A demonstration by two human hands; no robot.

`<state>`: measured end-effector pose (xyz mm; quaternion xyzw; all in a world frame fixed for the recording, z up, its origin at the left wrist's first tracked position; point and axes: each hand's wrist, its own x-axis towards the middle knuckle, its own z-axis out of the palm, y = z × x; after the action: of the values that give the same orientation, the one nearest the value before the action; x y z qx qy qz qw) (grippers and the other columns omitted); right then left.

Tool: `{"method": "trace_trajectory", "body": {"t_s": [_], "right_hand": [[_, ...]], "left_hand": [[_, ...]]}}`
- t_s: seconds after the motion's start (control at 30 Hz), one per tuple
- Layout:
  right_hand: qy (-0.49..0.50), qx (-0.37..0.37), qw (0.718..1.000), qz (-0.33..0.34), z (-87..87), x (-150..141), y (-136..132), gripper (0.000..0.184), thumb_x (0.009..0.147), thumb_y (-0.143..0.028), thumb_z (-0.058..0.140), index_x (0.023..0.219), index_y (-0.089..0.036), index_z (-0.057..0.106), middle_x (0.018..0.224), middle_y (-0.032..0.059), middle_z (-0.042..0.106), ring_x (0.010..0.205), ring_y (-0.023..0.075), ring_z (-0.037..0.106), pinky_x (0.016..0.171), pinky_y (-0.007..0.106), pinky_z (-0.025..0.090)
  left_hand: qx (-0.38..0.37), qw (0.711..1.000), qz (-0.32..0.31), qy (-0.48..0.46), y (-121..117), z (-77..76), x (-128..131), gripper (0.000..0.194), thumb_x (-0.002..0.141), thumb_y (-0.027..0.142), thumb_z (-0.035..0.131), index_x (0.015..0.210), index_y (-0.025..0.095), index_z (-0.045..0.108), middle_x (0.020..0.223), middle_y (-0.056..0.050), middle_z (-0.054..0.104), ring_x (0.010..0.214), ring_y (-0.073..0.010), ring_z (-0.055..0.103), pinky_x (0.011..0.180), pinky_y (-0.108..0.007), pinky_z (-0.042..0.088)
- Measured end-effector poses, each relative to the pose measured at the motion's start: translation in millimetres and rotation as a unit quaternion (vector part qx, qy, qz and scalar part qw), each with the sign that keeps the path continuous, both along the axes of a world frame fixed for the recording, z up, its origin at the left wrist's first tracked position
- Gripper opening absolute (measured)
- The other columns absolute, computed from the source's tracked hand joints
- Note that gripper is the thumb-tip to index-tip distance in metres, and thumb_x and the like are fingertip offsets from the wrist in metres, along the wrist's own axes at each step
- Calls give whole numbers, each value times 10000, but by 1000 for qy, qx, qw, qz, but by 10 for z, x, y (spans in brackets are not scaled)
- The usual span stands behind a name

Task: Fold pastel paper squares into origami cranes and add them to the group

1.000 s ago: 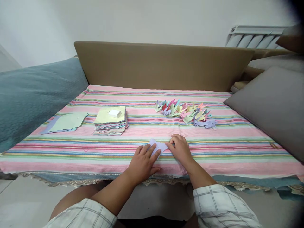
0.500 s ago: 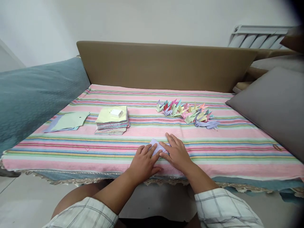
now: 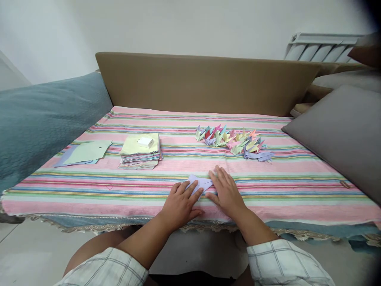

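Note:
A small folded piece of lavender origami paper point(image 3: 203, 182) lies on the striped cloth in front of me. My left hand point(image 3: 182, 201) presses on its left part with fingers stretched out, covering some of it. At the paper's right tip rests my right hand point(image 3: 225, 192), fingers extended, with the fingertips beside or just over the point. Several colourful folded paper cranes point(image 3: 233, 141) sit in a cluster beyond my right hand. To the far left of my hands stands a stack of square paper point(image 3: 139, 153).
On the stack lies a small white block point(image 3: 145, 142). Loose green and lavender sheets point(image 3: 86, 153) spread to its left. A blue armrest point(image 3: 53, 115) bounds the left side, a grey cushion point(image 3: 339, 135) the right, and a brown backrest point(image 3: 205, 83) the rear of the striped cloth point(image 3: 98, 204).
My right hand has slid a little to the right, away from my left hand, uncovering more of the lavender paper. My left hand has stayed in place on it.

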<state>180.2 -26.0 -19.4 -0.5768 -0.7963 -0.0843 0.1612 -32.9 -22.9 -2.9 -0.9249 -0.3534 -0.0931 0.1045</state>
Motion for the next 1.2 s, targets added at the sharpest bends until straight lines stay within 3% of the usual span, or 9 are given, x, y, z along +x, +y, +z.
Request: {"method": "trace_trajectory", "body": {"t_s": [0.07, 0.13, 0.3, 0.53, 0.7, 0.77, 0.87, 0.93, 1.2], "right_hand": [[-18, 11, 996, 88, -4, -14, -77, 679, 830, -644, 388, 1375, -239, 400, 1502, 138, 224, 1372, 329, 175, 1064, 536, 214], [-19, 14, 994, 111, -13, -17, -137, 639, 820, -652, 400, 1341, -284, 445, 1500, 126, 234, 1368, 340, 181, 1050, 557, 217], [13, 3, 999, 31, -10, 83, -158, 516, 849, -591, 426, 1263, -305, 541, 1497, 105, 250, 1344, 354, 236, 1014, 529, 293], [25, -23, 999, -32, 83, 217, -136, 448, 875, -544, 418, 1158, -272, 634, 1450, 96, 355, 1308, 334, 323, 990, 474, 363], [35, 4, 995, -94, 163, 250, -125, 464, 880, -532, 411, 1032, -183, 678, 1359, 141, 473, 1238, 323, 419, 986, 483, 363], [51, 39, 996, -63, 169, 184, -133, 446, 906, -489, 382, 1066, -168, 648, 1335, 136, 500, 1232, 288, 435, 1015, 480, 333], [47, 48, 992, 102, 130, -13, -156, 437, 923, -438, 370, 1231, -176, 536, 1320, 107, 524, 1264, 224, 412, 1073, 452, 269], [45, 43, 985, 160, 85, -152, -160, 476, 920, -442, 380, 1293, -160, 472, 1326, 106, 519, 1280, 214, 392, 1081, 436, 260], [81, 21, 990, 117, -55, -282, -73, 664, 906, -569, 291, 1373, -100, 343, 1303, 161, 529, 1226, 240, 456, 1066, 473, 227]], "left_hand": [[-2, 1000, 0, -3, -1, 4, -1, 626, 826, 614, 430, 1356, 283, 388, 1442, -52, 378, 1229, -276, 384, 982, -429, 286], [-5, 1000, -2, -5, 0, 4, -2, 626, 829, 608, 430, 1358, 278, 385, 1446, -50, 372, 1229, -275, 382, 984, -428, 285], [5, 1000, 1, -2, 6, -6, -6, 647, 806, 624, 458, 1356, 290, 387, 1436, -52, 386, 1226, -273, 387, 981, -420, 294], [3, 1000, 2, -1, 7, 3, -6, 641, 808, 626, 452, 1353, 294, 393, 1428, -56, 397, 1222, -280, 392, 977, -425, 297], [-8, 1000, -1, -8, 8, 8, -4, 630, 826, 622, 420, 1356, 283, 392, 1434, -52, 390, 1228, -281, 386, 981, -427, 289], [-5, 1000, 1, -9, 7, 8, -4, 634, 819, 625, 430, 1353, 285, 395, 1430, -51, 397, 1225, -279, 390, 979, -427, 294], [-7, 1000, 2, -7, 1, 18, -2, 641, 811, 620, 451, 1353, 281, 395, 1425, -55, 403, 1223, -276, 392, 983, -425, 294], [-15, 1000, 3, -9, -6, 30, 1, 629, 824, 600, 448, 1354, 265, 395, 1420, -58, 409, 1223, -278, 389, 992, -424, 286], [-17, 1000, 2, -12, -3, 35, 7, 637, 816, 595, 466, 1369, 296, 364, 1420, -48, 408, 1216, -277, 400, 991, -433, 286]]}}
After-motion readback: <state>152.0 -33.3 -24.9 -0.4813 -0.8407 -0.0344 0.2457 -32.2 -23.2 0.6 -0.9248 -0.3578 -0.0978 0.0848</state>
